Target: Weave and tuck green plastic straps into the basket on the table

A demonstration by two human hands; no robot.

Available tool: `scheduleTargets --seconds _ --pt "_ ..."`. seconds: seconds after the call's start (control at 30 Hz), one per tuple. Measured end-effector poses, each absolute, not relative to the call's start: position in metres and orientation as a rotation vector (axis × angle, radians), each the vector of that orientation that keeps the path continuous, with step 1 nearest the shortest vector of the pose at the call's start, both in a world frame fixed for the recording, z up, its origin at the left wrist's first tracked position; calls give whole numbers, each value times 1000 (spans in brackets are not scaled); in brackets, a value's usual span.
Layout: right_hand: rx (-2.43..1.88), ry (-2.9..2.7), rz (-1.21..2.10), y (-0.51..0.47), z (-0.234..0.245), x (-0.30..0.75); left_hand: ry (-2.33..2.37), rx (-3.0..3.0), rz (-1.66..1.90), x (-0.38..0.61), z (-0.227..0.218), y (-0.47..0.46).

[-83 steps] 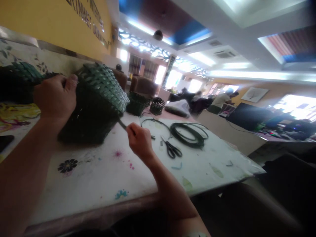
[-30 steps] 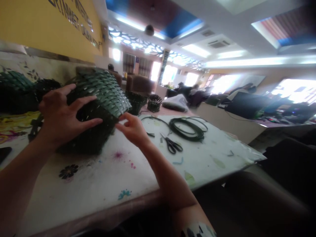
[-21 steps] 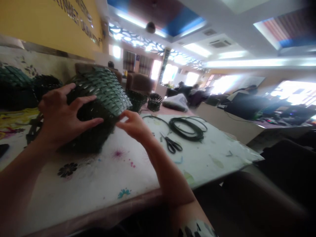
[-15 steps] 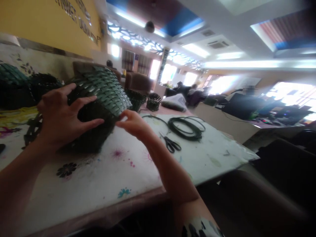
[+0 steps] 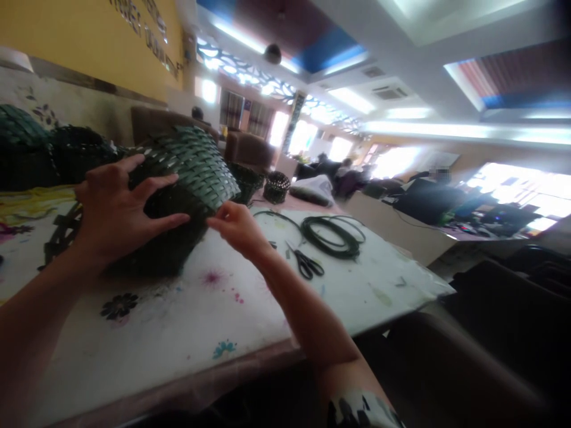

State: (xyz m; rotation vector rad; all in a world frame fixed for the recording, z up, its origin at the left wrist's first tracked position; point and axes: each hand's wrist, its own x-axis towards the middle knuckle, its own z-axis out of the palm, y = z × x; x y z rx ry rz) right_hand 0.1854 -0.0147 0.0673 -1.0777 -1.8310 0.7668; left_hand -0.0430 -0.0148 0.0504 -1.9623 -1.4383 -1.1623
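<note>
A dark green woven basket (image 5: 196, 160) lies tilted on the table in front of me. My left hand (image 5: 113, 208) rests against its near side, fingers and thumb spread wide over the weave. At the basket's right edge, my right hand (image 5: 234, 226) is pinched closed. What sits between those fingertips is too small to make out. Right of that hand, black-handled scissors (image 5: 307, 264) lie on the table beside a coil of dark green strip (image 5: 330, 238). A loose end of the coil runs left, toward the basket.
A flower-printed cover lies over the table (image 5: 178, 333). Other green baskets (image 5: 24, 148) stand at the far left, and a small openwork one (image 5: 276, 186) is behind. A plastic bag (image 5: 312, 191) lies near the far edge. Dark chairs (image 5: 491, 327) are at right; people sit farther back.
The right fingertips have drawn closer together at the basket's edge. The left hand has shifted slightly right, staying spread on the basket. The view has turned a little.
</note>
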Motion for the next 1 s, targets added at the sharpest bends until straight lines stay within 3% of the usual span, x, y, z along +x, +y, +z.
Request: scheduleTargets --seconds 0.17,0.47,1.0 --pt "-759 -1864 893 4 50 196 -1408 -1970 -1186 -43 50 -14" --pt "-745 -1945 1144 24 50 209 -1460 -1988 -1186 -37 50 -12" --pt "-709 -1891 762 27 24 206 -1486 -1966 -1180 -37 52 -10"
